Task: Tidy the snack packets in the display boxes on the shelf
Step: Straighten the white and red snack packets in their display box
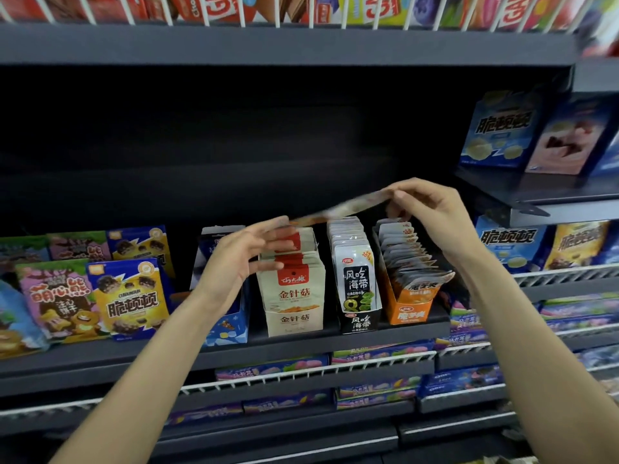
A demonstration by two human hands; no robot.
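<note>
Head view shows a thin, blurred snack packet (338,209) above the display boxes (294,316) at twelve o'clock, left hand (241,252) and right hand (432,209) pinching its ends; likely light, floppy, slick, best held by its edges.

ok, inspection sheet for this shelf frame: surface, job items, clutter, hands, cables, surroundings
surface: dark shelf, four display boxes side by side.
job items: blue box; beige box; black box; orange box, its packets leaning forward; blurred packet held above the boxes.
clutter: nothing seen.
hands: left hand and right hand each grip one end of the packet.
cables: nothing seen.
surroundings: snack bags to the left, blue packs upper right, wire-fronted shelves below.
</note>
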